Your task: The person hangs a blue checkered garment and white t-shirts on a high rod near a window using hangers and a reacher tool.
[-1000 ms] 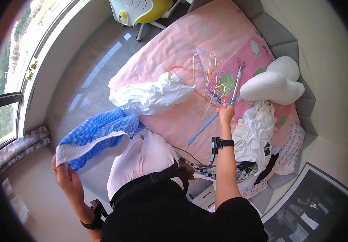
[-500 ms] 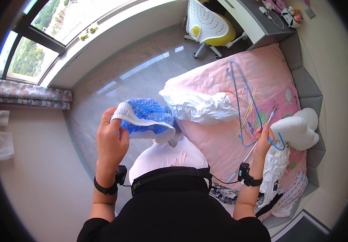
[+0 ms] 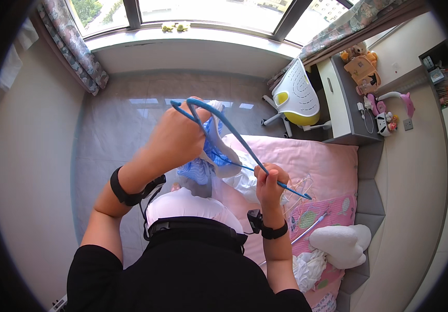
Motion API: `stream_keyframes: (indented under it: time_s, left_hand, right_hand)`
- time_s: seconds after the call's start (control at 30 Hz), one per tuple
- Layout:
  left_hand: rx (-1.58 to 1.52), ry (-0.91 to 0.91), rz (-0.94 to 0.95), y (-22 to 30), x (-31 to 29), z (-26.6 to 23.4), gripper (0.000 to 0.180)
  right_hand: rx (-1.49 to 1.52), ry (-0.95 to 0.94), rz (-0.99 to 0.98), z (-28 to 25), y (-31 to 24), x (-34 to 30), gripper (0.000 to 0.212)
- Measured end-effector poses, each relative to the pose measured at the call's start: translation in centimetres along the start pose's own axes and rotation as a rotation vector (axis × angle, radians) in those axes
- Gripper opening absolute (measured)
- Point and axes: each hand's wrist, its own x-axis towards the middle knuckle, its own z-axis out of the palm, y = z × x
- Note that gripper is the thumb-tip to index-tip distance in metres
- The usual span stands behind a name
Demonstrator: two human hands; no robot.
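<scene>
Raised in front of me, my left hand grips a blue patterned garment by its wide white band; the cloth hangs below the fingers. Closed round a thin blue clothes hanger near its hook end is my right hand. The hanger slants up and left, its far end beside my left hand. One of its bars passes by the garment's white opening; I cannot tell whether it runs inside. My left fingertips are partly hidden behind the hand and hanger.
A pink-covered bed bears crumpled white cloth, several loose hangers, a pole and a white cushion. A white and yellow chair stands by the desk, with the window sill beyond.
My hands have come together: the hanger has moved left and turned, now against the garment. The garment has been raised and shifted right. My view has swung toward the window and desk.
</scene>
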Motion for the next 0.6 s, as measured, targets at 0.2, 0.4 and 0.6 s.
stream_keyframes:
  time_s: [0.2,0.4,0.6]
  left_hand:
    - [-0.092,0.109,-0.097,-5.0,-0.4,-2.5,0.022]
    - [0.240,0.144,0.278,-7.0,0.2,0.2,0.019]
    - [0.115,0.023,0.233,-7.7,2.5,-1.7,0.019]
  right_hand:
    - [-0.491,-0.163,0.144,-2.7,0.7,-0.7,0.042]
    - [-0.825,-0.238,0.188,-0.8,-2.6,2.4,0.036]
    - [-0.782,-0.307,0.130,3.2,-8.2,6.3,0.017]
